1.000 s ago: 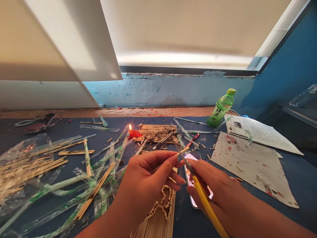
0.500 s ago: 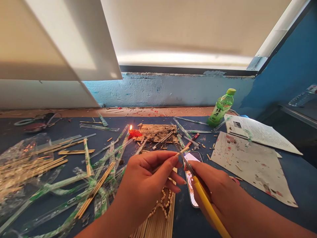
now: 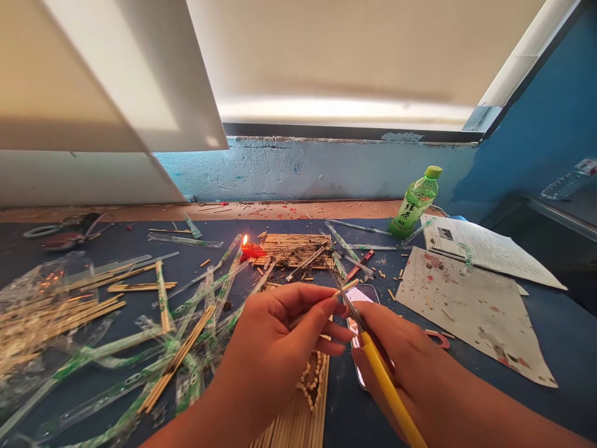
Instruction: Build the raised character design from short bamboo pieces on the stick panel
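Observation:
My left hand pinches a thin wooden stick between thumb and fingers, its pale tip pointing up to the right. My right hand is closed around a cutting tool with a yellow handle. Its narrow metal blade crosses the stick just past my left fingertips; whether there is a second blade is hard to see. Below my hands lies a mat of side-by-side sticks with short cut pieces set on it in curved lines. A phone with a lit screen is partly hidden behind my right hand.
A lit red candle burns beside a scorched stick panel. Plastic wrappers and loose sticks cover the left side. A green tea bottle, open book and stained paper are at right.
The blade and my right hand have shifted slightly along the stick, closer to my left fingertips. My left hand keeps its pinch, and the view has moved a little.

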A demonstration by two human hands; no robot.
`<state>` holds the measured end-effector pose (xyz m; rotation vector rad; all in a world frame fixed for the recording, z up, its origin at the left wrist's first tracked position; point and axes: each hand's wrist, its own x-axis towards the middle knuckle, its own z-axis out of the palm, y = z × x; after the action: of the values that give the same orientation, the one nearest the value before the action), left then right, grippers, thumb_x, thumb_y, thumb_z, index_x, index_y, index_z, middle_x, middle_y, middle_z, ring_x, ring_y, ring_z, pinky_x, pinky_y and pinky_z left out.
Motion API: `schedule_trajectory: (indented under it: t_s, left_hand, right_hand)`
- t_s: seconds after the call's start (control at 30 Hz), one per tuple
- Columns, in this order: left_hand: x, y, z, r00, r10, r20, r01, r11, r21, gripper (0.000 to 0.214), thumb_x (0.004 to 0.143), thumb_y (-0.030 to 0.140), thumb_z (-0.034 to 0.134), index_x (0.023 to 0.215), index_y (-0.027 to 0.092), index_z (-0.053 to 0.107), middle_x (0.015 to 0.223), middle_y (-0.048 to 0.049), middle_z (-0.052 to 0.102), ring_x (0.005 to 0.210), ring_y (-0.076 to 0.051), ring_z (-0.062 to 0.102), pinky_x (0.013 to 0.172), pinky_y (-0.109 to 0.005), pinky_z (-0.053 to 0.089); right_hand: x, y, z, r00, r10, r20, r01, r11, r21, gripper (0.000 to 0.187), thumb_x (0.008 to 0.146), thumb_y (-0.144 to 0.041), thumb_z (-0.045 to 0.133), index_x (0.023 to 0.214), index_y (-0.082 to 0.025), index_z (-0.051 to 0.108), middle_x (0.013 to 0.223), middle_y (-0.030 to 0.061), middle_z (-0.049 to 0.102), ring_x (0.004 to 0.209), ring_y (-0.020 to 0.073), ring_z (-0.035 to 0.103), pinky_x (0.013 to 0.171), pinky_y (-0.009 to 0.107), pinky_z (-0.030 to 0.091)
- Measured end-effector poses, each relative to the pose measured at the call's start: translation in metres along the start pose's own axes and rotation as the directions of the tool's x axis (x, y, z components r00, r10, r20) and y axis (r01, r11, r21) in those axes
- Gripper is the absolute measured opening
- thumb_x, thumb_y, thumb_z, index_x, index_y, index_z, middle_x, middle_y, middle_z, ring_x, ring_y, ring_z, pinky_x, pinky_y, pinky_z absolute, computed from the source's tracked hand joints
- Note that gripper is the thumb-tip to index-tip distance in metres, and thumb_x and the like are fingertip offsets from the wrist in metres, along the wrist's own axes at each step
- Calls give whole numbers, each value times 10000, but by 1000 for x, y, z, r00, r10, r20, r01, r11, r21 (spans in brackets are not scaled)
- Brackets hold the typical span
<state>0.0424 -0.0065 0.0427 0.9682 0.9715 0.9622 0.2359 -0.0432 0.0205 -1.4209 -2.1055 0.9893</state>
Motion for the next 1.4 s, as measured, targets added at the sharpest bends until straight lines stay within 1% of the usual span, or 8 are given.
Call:
schedule_trajectory:
  t_s: [0.23, 0.5, 0.7, 0.9, 1.17, 1.23, 1.3, 1.4]
  left_hand:
    - [1, -7, 1, 999, 40, -18, -40, 999, 16, 33, 880, 161, 753, 894, 167, 783, 768, -10, 827, 586, -115, 764, 564, -138, 633]
    - [1, -9, 2, 998, 19, -57, -16, 998, 54, 39, 874, 185, 766, 899, 158, 778, 750, -18, 823, 665, -171, 802, 641, -194, 668]
    - [4, 4, 0, 991, -74, 110, 74, 997, 0, 123, 926, 242, 719, 888, 147, 788, 856, -64, 836, 757, -194, 816, 677, -199, 667]
    - [3, 8, 2, 996, 23, 81, -32, 992, 118, 98, 907, 198, 718, 850, 179, 796, 762, -23, 809, 628, -149, 782, 585, -174, 649]
    - [1, 1, 4, 986, 157, 59, -168, 949, 268, 112, 913, 200, 696, 889, 190, 805, 672, -11, 791, 614, -164, 779, 590, -191, 651]
    - [1, -3, 1, 973, 217, 75, -230, 908, 349, 138, 937, 224, 668, 946, 196, 803, 726, -16, 807, 654, -185, 792, 631, -236, 670]
    - [1, -6, -3, 944, 310, 116, -325, 800, 504, 170, 967, 239, 633, 1009, 219, 796, 793, -8, 821, 670, -188, 796, 655, -265, 676]
    - [2, -12, -10, 844, 478, 245, -487, 488, 725, 196, 989, 215, 598, 1053, 243, 781, 842, 7, 829, 685, -182, 796, 678, -270, 663]
  right_hand:
    - [1, 1, 1, 1000, 2, 10, -1, 999, -42, 195, 945, -111, 490, 1065, -262, 520, 939, -25, 619, 742, 140, 570, 682, 281, 459]
    - [0, 10, 3, 999, 45, -17, -48, 972, -229, 186, 816, -83, 528, 849, -245, 442, 771, -27, 573, 581, 140, 476, 532, 286, 315]
    - [0, 9, -1, 997, 76, -17, -78, 985, -153, 154, 874, -114, 523, 960, -240, 499, 841, -6, 595, 648, 159, 529, 572, 297, 382]
    - [-1, -3, -9, 999, 22, 29, -21, 999, -23, 186, 915, -93, 516, 1006, -254, 500, 882, -25, 602, 717, 150, 537, 631, 276, 436]
    - [-1, 5, -4, 999, 38, -4, -38, 995, -93, 70, 976, -183, 483, 987, -246, 511, 789, -37, 595, 618, 139, 475, 550, 273, 359]
    - [-1, 8, -4, 999, 46, -9, -47, 992, -115, 72, 979, -193, 484, 1013, -248, 516, 802, -32, 610, 619, 141, 482, 558, 276, 366]
    - [-2, 8, -6, 999, 38, -6, -38, 992, -118, 62, 988, -210, 485, 1023, -250, 517, 833, -19, 625, 658, 150, 523, 597, 281, 403]
    - [-3, 0, -12, 999, 40, 24, -38, 996, -86, 65, 1030, -277, 454, 1016, -260, 515, 896, -9, 649, 742, 158, 589, 669, 285, 458]
